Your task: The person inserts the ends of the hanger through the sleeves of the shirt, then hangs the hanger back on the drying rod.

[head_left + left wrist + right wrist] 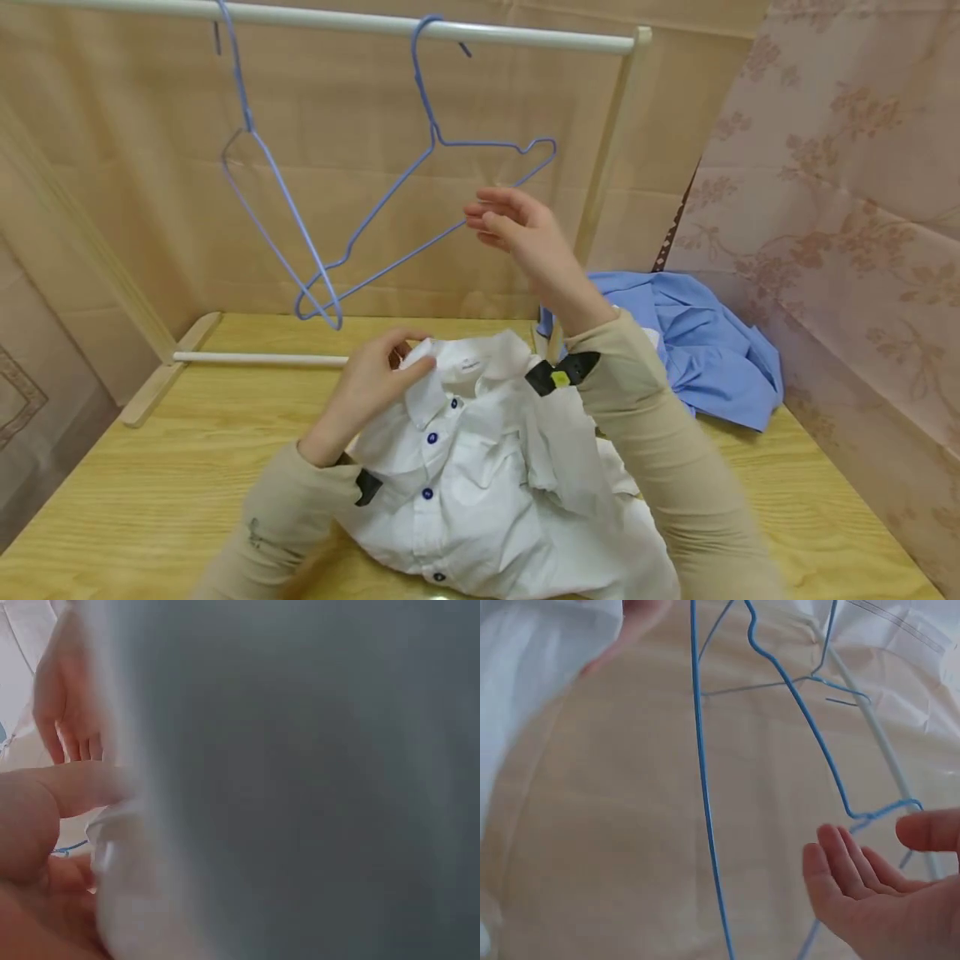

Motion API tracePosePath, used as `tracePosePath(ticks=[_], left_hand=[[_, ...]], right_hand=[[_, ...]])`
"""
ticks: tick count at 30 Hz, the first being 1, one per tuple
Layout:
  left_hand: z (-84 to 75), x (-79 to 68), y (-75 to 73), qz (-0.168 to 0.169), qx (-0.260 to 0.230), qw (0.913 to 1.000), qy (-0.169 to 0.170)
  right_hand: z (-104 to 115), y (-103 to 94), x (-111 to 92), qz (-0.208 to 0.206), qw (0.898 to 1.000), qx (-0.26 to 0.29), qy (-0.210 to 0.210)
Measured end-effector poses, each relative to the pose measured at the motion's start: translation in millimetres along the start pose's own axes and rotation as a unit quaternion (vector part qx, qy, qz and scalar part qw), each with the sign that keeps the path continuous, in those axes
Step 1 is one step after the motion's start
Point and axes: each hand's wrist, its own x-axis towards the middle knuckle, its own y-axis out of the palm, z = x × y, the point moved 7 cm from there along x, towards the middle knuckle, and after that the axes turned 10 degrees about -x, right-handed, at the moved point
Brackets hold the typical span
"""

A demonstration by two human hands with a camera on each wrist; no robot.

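Observation:
My left hand (367, 387) holds the collar of a white button shirt (480, 475), thumb over the cloth and fingers behind it. The shirt has dark blue buttons down its front and lies crumpled on the table. Pale blurred cloth (300, 787) fills most of the left wrist view. Raised over the shirt, my right hand (532, 233) is empty, its fingers loosely extended in front of the lower right part of a blue wire hanger (432, 137). In the right wrist view that hand (885, 900) is just below a shoulder of a blue hanger (810, 716).
A second blue hanger (246, 117) hangs left on the white rail (540, 36), its lower corner overlapping the other. A blue garment (720, 350) lies heaped at the back right. The rack's low white bar (262, 358) runs along the wooden table (135, 508).

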Motion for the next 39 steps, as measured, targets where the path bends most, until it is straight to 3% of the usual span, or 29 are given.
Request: tracePosePath(ticks=[4,10,14,18,21,29,33,36,39], left_hand=[[-9.0,-2.7,0.7,0.000,-0.014,0.9986,0.051],[-17.8,-4.4,4.6,0.016,-0.021,0.9954,0.092],[-20.8,-4.6,10.8,0.046,-0.039,0.9932,0.099],[-23.4,-5.1,12.9,0.056,-0.041,0.9922,0.104],[-25.1,-4.9,14.3,0.062,-0.038,0.9918,0.105],[-26.8,-4.5,16.5,0.062,-0.035,0.9916,0.109],[-24.5,-4.8,16.7,0.066,-0.050,0.9929,0.086],[-22.3,-5.4,15.6,0.062,-0.034,0.9950,0.070],[-22.1,-6.0,15.3,0.061,-0.016,0.9950,0.076]], right_hand=[[-3.8,11.9,13.8,-0.014,0.993,0.106,0.045],[-7.6,29.7,32.5,-0.002,0.958,0.272,0.093],[1.6,38.2,41.8,0.035,0.941,0.320,0.109],[14.4,41.8,47.5,0.068,0.939,0.321,0.100],[18.8,40.9,48.3,0.068,0.943,0.313,0.092],[24.2,33.2,44.5,0.035,0.944,0.314,0.093],[25.3,27.8,43.1,0.017,0.949,0.296,0.110],[25.8,22.8,44.4,-0.011,0.945,0.303,0.124],[27.6,18.6,46.1,-0.030,0.938,0.319,0.134]])
